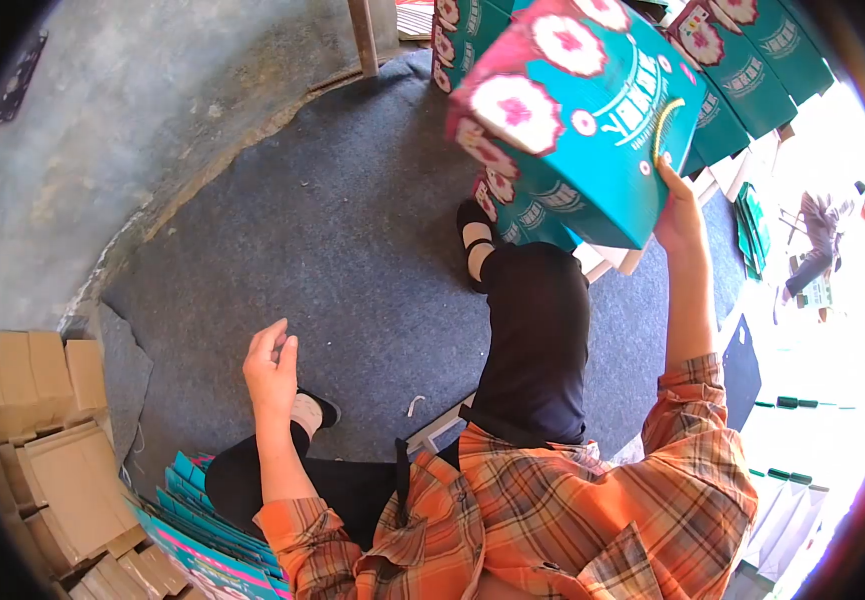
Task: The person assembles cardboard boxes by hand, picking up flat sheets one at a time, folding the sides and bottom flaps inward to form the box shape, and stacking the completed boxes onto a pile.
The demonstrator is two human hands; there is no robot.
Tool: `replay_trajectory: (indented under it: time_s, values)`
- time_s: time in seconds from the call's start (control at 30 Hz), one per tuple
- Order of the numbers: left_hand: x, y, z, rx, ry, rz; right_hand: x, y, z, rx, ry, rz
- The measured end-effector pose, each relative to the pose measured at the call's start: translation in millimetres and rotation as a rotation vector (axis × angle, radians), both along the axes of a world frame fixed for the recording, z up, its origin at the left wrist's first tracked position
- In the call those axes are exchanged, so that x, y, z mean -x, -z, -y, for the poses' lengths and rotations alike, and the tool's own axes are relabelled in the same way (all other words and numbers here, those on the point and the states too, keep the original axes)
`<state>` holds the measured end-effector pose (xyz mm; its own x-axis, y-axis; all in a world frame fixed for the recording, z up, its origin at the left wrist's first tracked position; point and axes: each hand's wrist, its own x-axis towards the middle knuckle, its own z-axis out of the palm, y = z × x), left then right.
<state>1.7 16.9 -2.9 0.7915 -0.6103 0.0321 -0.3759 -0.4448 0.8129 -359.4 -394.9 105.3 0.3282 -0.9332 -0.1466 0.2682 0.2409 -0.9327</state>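
My right hand [681, 215] grips a teal paper gift bag [593, 170] by its lower right edge, near a yellow cord handle [665, 130]. The bag is opened out into a box shape and tilted, with pink and white flower prints and white lettering. My left hand [271, 368] hovers over the grey floor covering with fingers half curled and apart, holding nothing. Below it, beside my leg, a row of flat folded teal bags [178, 500] stands on edge.
More opened teal bags [743, 80] stand in rows at the upper right. Brown cardboard pieces [73, 480] are stacked at lower left. A concrete wall [173, 120] rises on the left. Another person [821, 235] is in the bright area at right.
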Motion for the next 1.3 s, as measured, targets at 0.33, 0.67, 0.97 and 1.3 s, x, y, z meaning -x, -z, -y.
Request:
replay_trajectory:
  time_s: [0.33,0.67,0.97,1.3]
  values:
    - [6.7,7.5,-1.7,-0.123,0.131,0.072,43.5,74.5,62.1,-0.398,0.238,-0.136]
    - [6.1,2.1,-10.9,-0.137,0.147,0.146,43.3,92.6,77.5,-0.400,0.188,-0.044]
    - [1.8,-77.5,-90.0,-0.010,-0.139,0.192,91.4,139.5,195.0,1.271,0.624,-1.156]
    - [40.5,-10.8,-352.1,-0.778,-1.136,0.520,-161.1,37.8,-59.1,0.967,-0.566,-0.670]
